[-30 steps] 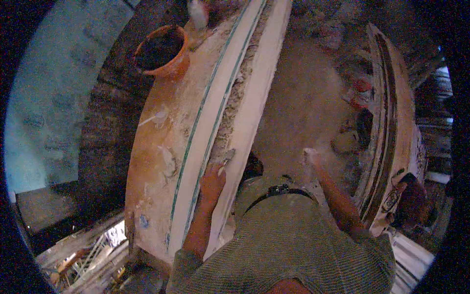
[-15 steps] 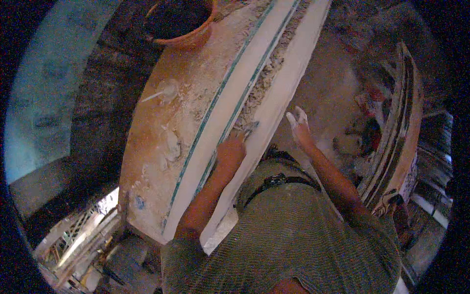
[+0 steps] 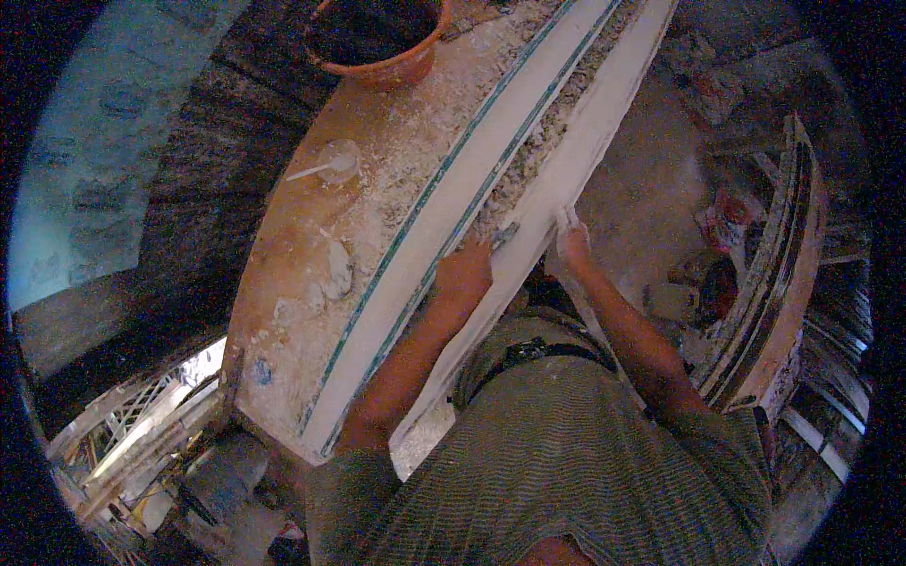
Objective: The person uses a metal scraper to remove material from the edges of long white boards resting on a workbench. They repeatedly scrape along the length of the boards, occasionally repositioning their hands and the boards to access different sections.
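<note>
A long white moulding (image 3: 472,168) with green lines runs diagonally along the brown work table (image 3: 311,212). Grey crumbly material (image 3: 533,156) lies in a channel between its pale bands. My left hand (image 3: 465,269) is closed at the near end of those crumbs, around a small tool with a grey blade (image 3: 506,234); its handle is hidden in the fist. Against the outer edge of the moulding is my right hand (image 3: 572,247), its whitened fingers drawn together on that edge.
An orange bucket (image 3: 392,71) with a dark inside stands at the table's far end. A whitish round lid-like piece with a stick (image 3: 335,162) and pale lumps (image 3: 337,269) lie on the table. To the right, a second long curved moulding (image 3: 769,283) leans near a dusty floor (image 3: 642,179).
My right hand has moved left to the moulding's edge, its spread fingers coming together. The left hand and its tool have shifted slightly. The whole view has moved a little.
</note>
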Demonstrator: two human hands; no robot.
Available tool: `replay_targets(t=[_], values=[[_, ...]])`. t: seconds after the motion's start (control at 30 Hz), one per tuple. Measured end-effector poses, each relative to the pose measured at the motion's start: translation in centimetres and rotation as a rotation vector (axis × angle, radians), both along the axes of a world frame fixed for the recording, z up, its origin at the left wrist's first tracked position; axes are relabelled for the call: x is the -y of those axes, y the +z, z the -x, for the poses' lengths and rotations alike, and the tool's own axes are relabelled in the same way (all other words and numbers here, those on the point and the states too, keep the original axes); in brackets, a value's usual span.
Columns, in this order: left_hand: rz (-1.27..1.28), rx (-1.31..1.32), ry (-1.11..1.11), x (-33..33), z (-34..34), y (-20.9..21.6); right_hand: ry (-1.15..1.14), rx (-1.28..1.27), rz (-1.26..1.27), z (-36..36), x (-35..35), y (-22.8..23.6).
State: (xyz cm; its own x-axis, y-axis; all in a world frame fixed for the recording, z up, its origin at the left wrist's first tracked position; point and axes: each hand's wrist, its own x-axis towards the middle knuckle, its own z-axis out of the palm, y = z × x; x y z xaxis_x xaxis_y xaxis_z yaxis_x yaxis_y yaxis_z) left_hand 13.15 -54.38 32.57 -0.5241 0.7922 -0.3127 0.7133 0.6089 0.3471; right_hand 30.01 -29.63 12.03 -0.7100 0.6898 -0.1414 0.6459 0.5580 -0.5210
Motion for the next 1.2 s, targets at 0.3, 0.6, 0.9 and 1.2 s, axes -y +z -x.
replay_targets(t=[0.3, 0.6, 0.9, 1.2], values=[[-0.107, -0.015, 0.012, -6.8, 1.0, -2.0, -0.162, 0.001, 0.177, 1.0, 0.4, 4.0], [-0.18, -0.142, -0.041, -8.3, 2.1, -2.5, 0.032, 0.12, -0.02, 0.3, 0.0, 2.6], [-0.271, -0.091, 0.067, -8.4, 1.1, -4.6, 0.134, -0.077, 0.123, -0.1, -1.9, 1.1], [-0.163, -0.026, 0.123, -8.4, 0.8, -5.2, 0.171, 0.019, -0.002, -0.1, -1.8, 1.4]])
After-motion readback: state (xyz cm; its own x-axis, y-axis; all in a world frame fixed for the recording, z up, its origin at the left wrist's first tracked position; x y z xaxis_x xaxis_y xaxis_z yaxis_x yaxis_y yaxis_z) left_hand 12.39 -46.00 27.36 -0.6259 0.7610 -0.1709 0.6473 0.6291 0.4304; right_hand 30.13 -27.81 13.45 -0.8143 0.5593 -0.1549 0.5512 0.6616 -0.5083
